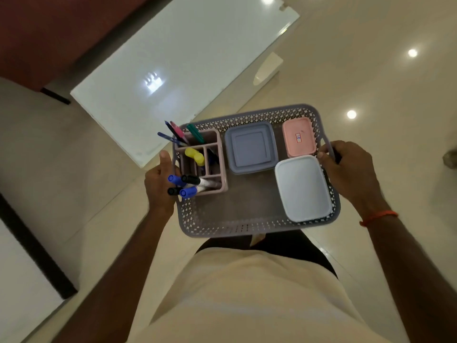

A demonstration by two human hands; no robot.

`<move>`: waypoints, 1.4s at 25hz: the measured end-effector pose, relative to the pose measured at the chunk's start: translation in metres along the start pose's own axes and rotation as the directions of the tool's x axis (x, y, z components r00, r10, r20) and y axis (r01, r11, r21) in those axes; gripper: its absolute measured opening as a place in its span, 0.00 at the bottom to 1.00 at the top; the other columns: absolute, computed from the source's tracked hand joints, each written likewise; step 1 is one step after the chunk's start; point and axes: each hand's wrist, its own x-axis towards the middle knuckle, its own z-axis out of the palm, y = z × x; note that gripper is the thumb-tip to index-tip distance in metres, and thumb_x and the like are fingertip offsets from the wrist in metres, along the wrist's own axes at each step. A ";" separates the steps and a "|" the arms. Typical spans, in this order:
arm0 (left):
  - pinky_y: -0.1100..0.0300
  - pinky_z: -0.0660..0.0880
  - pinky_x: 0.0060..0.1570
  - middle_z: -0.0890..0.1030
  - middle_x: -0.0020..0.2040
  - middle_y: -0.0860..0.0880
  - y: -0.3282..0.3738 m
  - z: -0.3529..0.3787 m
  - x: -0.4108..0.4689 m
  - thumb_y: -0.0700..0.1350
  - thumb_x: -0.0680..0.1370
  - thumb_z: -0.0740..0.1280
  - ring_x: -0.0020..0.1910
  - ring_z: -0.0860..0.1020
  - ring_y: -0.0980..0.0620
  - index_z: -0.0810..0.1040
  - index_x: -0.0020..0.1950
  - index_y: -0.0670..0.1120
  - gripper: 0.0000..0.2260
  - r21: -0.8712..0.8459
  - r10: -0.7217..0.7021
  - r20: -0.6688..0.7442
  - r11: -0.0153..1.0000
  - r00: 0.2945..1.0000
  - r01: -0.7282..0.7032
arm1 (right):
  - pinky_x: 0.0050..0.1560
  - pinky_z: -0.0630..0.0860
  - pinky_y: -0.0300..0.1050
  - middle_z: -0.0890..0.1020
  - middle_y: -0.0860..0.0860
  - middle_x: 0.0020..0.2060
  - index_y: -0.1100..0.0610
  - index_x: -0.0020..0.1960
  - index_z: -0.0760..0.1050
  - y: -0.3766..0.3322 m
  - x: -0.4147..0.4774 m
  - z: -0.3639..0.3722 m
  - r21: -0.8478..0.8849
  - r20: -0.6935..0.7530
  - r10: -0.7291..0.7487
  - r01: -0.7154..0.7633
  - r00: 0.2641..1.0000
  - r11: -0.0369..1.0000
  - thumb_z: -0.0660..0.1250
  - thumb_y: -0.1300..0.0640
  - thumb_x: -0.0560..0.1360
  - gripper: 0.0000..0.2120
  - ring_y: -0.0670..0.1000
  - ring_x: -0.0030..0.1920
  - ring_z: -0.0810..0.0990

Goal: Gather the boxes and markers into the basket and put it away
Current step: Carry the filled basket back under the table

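Two hands are carrying one grey perforated basket [247, 226] in the air above a glossy tiled floor [371, 70], in front of the person's torso.

Left hand [160, 186]: gripping the basket's left short side, thumb pointing up outside the wall; the fingers are going out of sight behind the marker caps, so how they are curling cannot be told.

Right hand [351, 169]: closing on the right handle, fingertips [321, 154] curling over the rim just beside the pink box. An orange band [378, 216] is circling this wrist.

Contents, lying inside the basket:
- Pink divided organiser [217, 186] is standing at the left end, next to the left hand, holding blue and black capped markers [188, 185] near the front, a yellow item [195, 154] in the middle, and pens [178, 134] leaning out at the back.
- Blue-grey square box [251, 147] is sitting centre-back.
- Pink box [299, 139] is sitting in the back right corner.
- White box [304, 188] is resting at front right, touching the wall beside the right hand.

A pale panel [185, 70] is lying on the floor beyond.
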 end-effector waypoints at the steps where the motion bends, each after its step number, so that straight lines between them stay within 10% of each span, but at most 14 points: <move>1: 0.56 0.64 0.34 0.66 0.22 0.54 0.001 0.001 0.003 0.56 0.84 0.56 0.27 0.64 0.50 0.63 0.27 0.46 0.27 -0.002 -0.003 -0.012 1.000 1.000 0.003 | 0.44 0.66 0.42 0.77 0.54 0.44 0.56 0.51 0.79 -0.002 0.011 0.001 -0.021 0.015 -0.006 0.006 1.000 1.000 0.65 0.56 0.78 0.06 0.52 0.42 0.74; 17: 0.63 0.64 0.27 0.66 0.20 0.56 -0.024 0.055 0.037 0.45 0.82 0.65 0.21 0.64 0.58 0.69 0.21 0.52 0.28 -0.140 -0.187 -0.233 0.978 0.954 0.157 | 0.40 0.70 0.36 0.80 0.45 0.48 0.44 0.53 0.71 -0.001 0.162 0.039 0.195 0.380 -0.142 0.071 0.914 0.978 0.65 0.64 0.74 0.16 0.47 0.45 0.79; 27: 0.53 0.67 0.34 0.69 0.24 0.52 -0.103 0.083 0.075 0.50 0.80 0.68 0.26 0.66 0.51 0.72 0.27 0.47 0.21 -0.389 -0.467 -0.267 0.853 0.843 0.349 | 0.63 0.74 0.64 0.74 0.32 0.65 0.27 0.73 0.54 0.024 0.230 0.124 0.244 0.700 -0.154 -0.031 0.697 0.969 0.66 0.59 0.75 0.38 0.51 0.65 0.77; 35: 0.44 0.66 0.55 0.70 0.54 0.42 -0.224 0.104 0.148 0.54 0.76 0.68 0.51 0.67 0.41 0.74 0.53 0.44 0.15 -0.543 -0.526 -0.231 0.768 0.819 0.340 | 0.70 0.69 0.61 0.65 0.29 0.71 0.30 0.75 0.52 0.073 0.278 0.282 0.269 0.809 -0.178 -0.083 0.561 0.960 0.63 0.73 0.76 0.45 0.33 0.71 0.67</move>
